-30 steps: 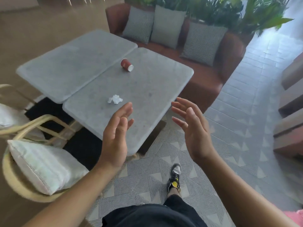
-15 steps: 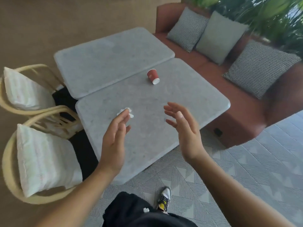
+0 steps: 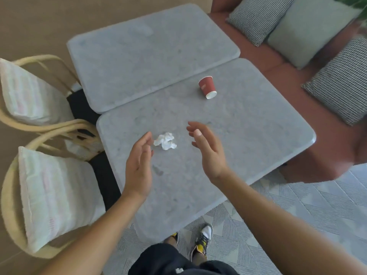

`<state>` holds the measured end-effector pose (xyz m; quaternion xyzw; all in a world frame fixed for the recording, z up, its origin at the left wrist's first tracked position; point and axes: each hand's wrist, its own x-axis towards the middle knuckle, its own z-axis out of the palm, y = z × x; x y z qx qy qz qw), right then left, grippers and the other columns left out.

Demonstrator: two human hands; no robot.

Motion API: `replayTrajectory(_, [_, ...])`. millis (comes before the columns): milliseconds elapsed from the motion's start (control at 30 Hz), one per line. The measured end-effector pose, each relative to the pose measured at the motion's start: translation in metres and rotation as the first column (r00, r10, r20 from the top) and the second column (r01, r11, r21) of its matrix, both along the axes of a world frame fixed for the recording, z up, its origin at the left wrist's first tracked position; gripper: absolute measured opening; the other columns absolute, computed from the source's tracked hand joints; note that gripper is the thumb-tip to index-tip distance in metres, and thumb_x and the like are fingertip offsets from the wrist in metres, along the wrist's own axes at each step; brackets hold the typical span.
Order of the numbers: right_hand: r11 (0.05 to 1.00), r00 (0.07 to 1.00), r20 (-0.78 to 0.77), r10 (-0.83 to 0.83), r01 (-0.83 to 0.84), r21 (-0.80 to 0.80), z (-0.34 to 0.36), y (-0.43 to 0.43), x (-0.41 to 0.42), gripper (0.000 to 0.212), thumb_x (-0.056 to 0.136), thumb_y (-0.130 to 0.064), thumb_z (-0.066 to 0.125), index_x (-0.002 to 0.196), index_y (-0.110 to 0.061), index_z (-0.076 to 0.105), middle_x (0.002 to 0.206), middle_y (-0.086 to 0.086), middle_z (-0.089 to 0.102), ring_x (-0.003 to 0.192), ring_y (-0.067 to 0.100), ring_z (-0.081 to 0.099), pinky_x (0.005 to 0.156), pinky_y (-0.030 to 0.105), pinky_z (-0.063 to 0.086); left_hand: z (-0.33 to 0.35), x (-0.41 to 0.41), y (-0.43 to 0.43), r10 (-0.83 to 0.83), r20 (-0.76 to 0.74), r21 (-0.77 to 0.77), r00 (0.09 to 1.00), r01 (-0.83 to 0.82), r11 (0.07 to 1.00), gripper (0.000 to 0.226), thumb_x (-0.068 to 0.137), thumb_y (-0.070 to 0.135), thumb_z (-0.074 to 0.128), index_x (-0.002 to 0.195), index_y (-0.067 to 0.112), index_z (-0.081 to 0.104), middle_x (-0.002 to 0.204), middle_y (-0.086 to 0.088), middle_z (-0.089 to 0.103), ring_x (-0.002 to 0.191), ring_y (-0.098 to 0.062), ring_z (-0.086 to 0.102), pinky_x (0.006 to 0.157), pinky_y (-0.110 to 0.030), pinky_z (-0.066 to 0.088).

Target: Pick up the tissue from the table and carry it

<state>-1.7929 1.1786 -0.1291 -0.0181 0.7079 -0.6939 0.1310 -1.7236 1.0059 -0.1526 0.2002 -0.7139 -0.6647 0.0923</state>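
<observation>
Between both open hands [image 3: 139, 167] lies the crumpled tissue [image 3: 165, 141].

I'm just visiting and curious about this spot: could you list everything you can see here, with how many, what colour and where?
tables: two, grey stone, pushed edge to edge in the middle
paper cup: one, red, lying on its side on the nearer table, far half
crumpled tissue: one, white, on the nearer table between the hands
chairs: two, pale wood frames, left of the tables
chair cushions: two, whitish, one on each chair
sofa: one, reddish brown, right of the tables
sofa cushions: three, one plain grey, two checked
rug: one, grey patterned, underfoot
shoes: two, grey and yellow
left hand: open, beside the tissue
right hand: open, above the table
</observation>
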Motion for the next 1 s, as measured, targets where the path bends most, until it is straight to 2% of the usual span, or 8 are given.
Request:
replayTrajectory(167, [0.994,0.990,0.142,0.022,-0.037,0.104,-0.054,-0.030,-0.048,0.043,0.090,-0.049,0.061,0.132,-0.037,0.065,0.131,-0.009,0.062,0.118,0.008,0.061,0.104,0.032,0.048,-0.042,-0.038,-0.022,-0.037,0.123,0.015,0.992,0.035,0.999,0.044,0.110,0.045,0.041,0.151,0.032,0.048,0.158,0.008,0.048,0.136,0.013,0.048,0.122,-0.038,0.042])
replayTrajectory(300, [0.967,0.968,0.245,0.059,-0.116,0.225,-0.100,-0.049,-0.072,0.045,0.095,-0.034,0.071,0.139,-0.039,0.061,0.146,0.002,0.052,0.127,0.016,0.054,0.108,0.031,0.044,-0.080,-0.063,-0.034,-0.069,0.210,0.002,0.975,0.070,0.998,0.046,0.098,0.062,0.043,0.142,0.048,0.048,0.151,0.019,0.048,0.142,0.005,0.046,0.123,-0.042,0.041])
replayTrajectory(367, [0.964,0.950,0.309,0.051,-0.127,0.232,-0.116,-0.058,-0.080,0.037,0.101,-0.035,0.066,0.139,-0.038,0.062,0.139,0.001,0.057,0.123,0.011,0.057,0.103,0.029,0.046,-0.099,-0.072,-0.040,-0.061,0.242,0.004,0.968,0.062,0.998,0.047,0.096,0.064,0.043,0.141,0.050,0.048,0.150,0.022,0.046,0.141,0.004,0.046,0.122,-0.045,0.041])
replayTrajectory(467, [0.985,0.885,0.466,-0.015,-0.068,0.161,-0.129,-0.069,-0.092,0.035,0.108,-0.042,0.052,0.140,-0.030,0.062,0.112,-0.022,0.061,0.102,-0.005,0.058,0.087,0.023,0.047,-0.124,-0.083,-0.050,-0.045,0.292,0.027,0.955,0.039,0.999,0.053,0.100,0.061,0.042,0.150,0.045,0.044,0.153,0.024,0.041,0.130,0.020,0.045,0.123,-0.047,0.040])
replayTrajectory(533, [0.991,0.835,0.547,-0.065,-0.012,0.136,-0.139,-0.075,-0.098,0.040,0.109,-0.050,0.047,0.139,-0.030,0.062,0.113,-0.020,0.060,0.107,0.007,0.060,0.092,0.031,0.049,-0.133,-0.090,-0.054,-0.038,0.325,0.065,0.945,0.017,0.998,0.054,0.104,0.057,0.042,0.155,0.040,0.042,0.156,0.023,0.038,0.125,0.024,0.044,0.123,-0.047,0.040])
replayTrajectory(667, [0.994,0.763,0.638,-0.103,0.055,0.094,-0.153,-0.092,-0.105,0.038,0.107,-0.058,0.043,0.128,-0.031,0.061,0.114,-0.005,0.062,0.097,0.015,0.063,0.085,0.037,0.056,-0.144,-0.103,-0.054,-0.073,0.377,0.174,0.923,0.007,0.985,0.048,0.114,0.041,0.038,0.160,0.032,0.034,0.155,0.017,0.038,0.141,-0.005,0.047,0.120,-0.046,0.043])
replayTrajectory(800, [0.998,0.714,0.697,-0.062,0.055,0.032,-0.163,-0.104,-0.103,0.047,0.104,-0.066,0.041,0.130,-0.033,0.061,0.128,0.001,0.062,0.111,0.021,0.066,0.101,0.049,0.055,-0.150,-0.109,-0.048,-0.153,0.389,0.255,0.909,0.053,0.965,0.050,0.114,0.041,0.037,0.161,0.026,0.032,0.150,0.007,0.049,0.121,0.003,0.058,0.115,-0.039,0.048])
replayTrajectory(1000, [0.995,0.696,0.713,-0.080,0.099,0.015,-0.161,-0.104,-0.087,0.050,0.103,-0.067,0.042,0.128,-0.031,0.066,0.137,0.004,0.064,0.122,0.027,0.065,0.107,0.054,0.052,-0.146,-0.102,-0.036,-0.176,0.411,0.258,0.895,0.071,0.963,0.060,0.097,0.066,0.043,0.147,0.033,0.047,0.139,0.005,0.064,0.127,-0.009,0.064,0.115,-0.043,0.049])
